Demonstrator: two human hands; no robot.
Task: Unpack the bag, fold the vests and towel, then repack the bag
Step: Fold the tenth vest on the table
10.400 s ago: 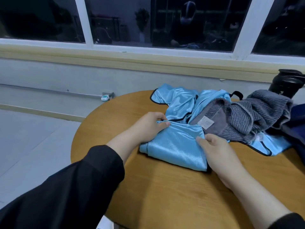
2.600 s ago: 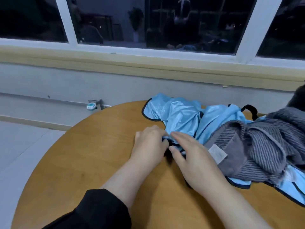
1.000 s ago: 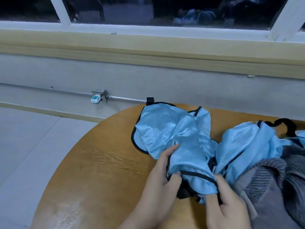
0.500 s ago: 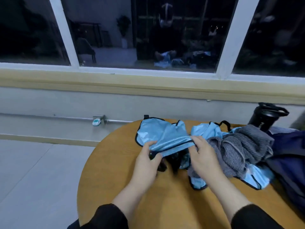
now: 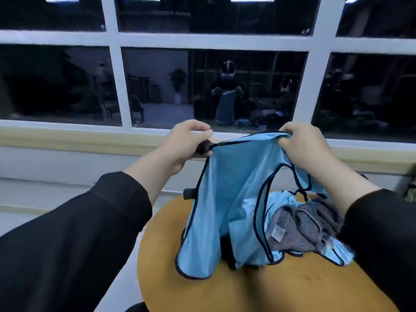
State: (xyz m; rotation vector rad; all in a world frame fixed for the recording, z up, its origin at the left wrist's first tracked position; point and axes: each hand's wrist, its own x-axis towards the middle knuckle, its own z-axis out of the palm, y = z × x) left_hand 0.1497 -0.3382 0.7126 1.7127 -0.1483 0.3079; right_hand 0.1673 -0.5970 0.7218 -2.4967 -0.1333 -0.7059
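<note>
1. Head view: vest (image 5: 227, 190), half a second ago bunched low on the table (image 5: 258, 291), now hangs lifted and spread above it.
2. Left hand (image 5: 186, 140) pinches one shoulder; right hand (image 5: 304, 143) grips the other.
3. Towel (image 5: 304, 226) stays at the table's right edge.

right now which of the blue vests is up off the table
The blue vest held up by its top edge between the left hand and right hand. The other blue vest lies crumpled on the table under the grey towel.
</note>
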